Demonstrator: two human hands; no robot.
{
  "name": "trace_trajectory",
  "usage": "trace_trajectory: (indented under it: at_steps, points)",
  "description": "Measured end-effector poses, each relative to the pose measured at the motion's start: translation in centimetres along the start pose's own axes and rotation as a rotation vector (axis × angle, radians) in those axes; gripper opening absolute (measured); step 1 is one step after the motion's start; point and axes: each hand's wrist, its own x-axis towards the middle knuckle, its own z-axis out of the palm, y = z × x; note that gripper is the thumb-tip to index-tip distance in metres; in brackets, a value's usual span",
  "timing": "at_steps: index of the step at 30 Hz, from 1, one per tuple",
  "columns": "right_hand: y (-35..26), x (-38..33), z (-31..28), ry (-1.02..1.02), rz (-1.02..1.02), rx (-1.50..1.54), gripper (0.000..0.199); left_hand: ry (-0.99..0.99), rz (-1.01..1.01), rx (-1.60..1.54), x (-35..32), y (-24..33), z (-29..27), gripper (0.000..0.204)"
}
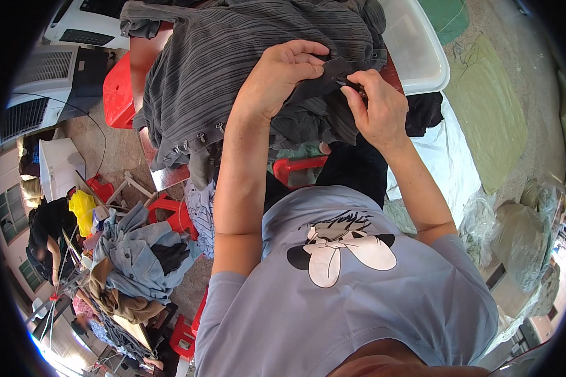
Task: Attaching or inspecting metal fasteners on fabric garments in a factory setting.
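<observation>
Dark grey ribbed garments (233, 69) lie heaped on the red-brown table in front of me, with small metal hooks or clasps (201, 137) along a near edge. My left hand (283, 72) pinches a flat, smooth dark edge of the garment (324, 81) between thumb and fingers, lifting it off the heap. Close by on its right, my right hand (377, 103) is closed, thumb against forefinger, at that same edge. A small shiny tip shows by its fingertips; what it belongs to is hidden in the fingers.
A translucent white plastic tub (415, 47) stands at the right of the heap. Red stools (118, 94) are at the left, beside grey-white machines (44, 69). Denim clothes (138, 245) pile up lower left, near a person in black (47, 239). Green sacks (487, 113) lie right.
</observation>
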Motion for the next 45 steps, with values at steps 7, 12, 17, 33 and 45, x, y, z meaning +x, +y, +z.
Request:
trace_trajectory:
  at_steps: [7,12,17,33,45]
  points:
    - [-0.3,-0.2,1.0,0.056,0.014,-0.094,0.029,0.046,-0.001,-0.115,0.0,-0.3,0.7,0.039]
    - [-0.3,0.0,1.4,0.103,0.020,-0.125,0.030,0.063,0.001,-0.150,-0.1,-0.3,0.9,0.040]
    - [-0.4,0.0,1.5,0.091,0.006,-0.147,0.029,0.074,-0.002,-0.133,-0.1,-0.2,0.9,0.040]
    - [0.0,0.1,1.7,0.093,0.020,-0.181,0.029,0.067,-0.014,-0.148,0.0,-0.1,0.9,0.040]
    - [0.3,0.0,1.7,0.132,-0.052,-0.092,0.024,0.057,-0.008,-0.146,0.1,-0.3,0.8,0.040]
